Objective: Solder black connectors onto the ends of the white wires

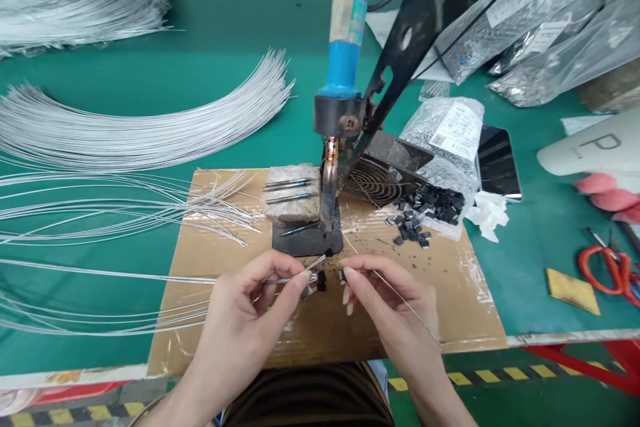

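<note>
From my remote seat I see smooth, silvery wires [125, 271] running into the left hand [245, 313], finger and thumb pinched tight around them, blocky black tips [321, 281] jutting over brown cardboard [465, 313]. Beyond stands a scorched metal iron [329, 193]. The right hand [397, 307] pinches a tiny black block [343, 275], a fine strand [407, 305] crossing it.

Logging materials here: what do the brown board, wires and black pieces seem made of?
Board: probably cardboard; plain brown, glossy in patches. Wires: likely plastic-coated metal; smooth, pale grey, cores indistinct. Black pieces: perhaps plastic with metal; dark bodies, silvery glints.
</note>
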A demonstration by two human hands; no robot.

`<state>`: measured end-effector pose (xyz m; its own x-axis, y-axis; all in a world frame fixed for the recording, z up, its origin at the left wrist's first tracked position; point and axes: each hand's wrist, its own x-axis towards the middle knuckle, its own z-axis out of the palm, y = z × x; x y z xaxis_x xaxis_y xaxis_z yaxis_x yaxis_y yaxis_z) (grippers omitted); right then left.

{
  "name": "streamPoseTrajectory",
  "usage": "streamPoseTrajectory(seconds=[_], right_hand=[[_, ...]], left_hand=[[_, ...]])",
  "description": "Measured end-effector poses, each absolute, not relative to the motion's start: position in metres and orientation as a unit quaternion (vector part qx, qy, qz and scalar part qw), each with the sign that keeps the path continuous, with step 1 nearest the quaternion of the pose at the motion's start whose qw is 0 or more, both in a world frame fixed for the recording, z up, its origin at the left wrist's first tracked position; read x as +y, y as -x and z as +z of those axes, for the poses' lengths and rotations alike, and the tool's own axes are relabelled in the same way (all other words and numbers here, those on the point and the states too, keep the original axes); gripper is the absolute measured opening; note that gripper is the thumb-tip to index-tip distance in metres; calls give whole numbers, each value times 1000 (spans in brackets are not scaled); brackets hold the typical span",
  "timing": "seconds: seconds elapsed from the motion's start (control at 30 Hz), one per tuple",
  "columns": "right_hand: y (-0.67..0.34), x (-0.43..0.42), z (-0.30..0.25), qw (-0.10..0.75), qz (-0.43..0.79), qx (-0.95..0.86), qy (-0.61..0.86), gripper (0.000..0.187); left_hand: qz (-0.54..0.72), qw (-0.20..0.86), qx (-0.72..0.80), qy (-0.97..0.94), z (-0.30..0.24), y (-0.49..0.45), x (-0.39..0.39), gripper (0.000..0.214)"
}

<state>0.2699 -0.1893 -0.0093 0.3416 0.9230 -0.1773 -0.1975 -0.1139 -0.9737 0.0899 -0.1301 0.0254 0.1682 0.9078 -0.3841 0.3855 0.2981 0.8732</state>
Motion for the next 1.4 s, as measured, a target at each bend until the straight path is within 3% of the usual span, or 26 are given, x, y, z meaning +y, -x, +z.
streamPoseTrajectory(seconds=[0.4, 1.4], right_hand=[[-255, -185, -6, 607, 556, -267, 501, 6], [-251, -190, -15, 607, 544, -275, 510, 5]], left_hand=[[234, 604, 525, -552, 18, -83, -127, 18], [275, 633, 507, -516, 22, -90, -128, 16]])
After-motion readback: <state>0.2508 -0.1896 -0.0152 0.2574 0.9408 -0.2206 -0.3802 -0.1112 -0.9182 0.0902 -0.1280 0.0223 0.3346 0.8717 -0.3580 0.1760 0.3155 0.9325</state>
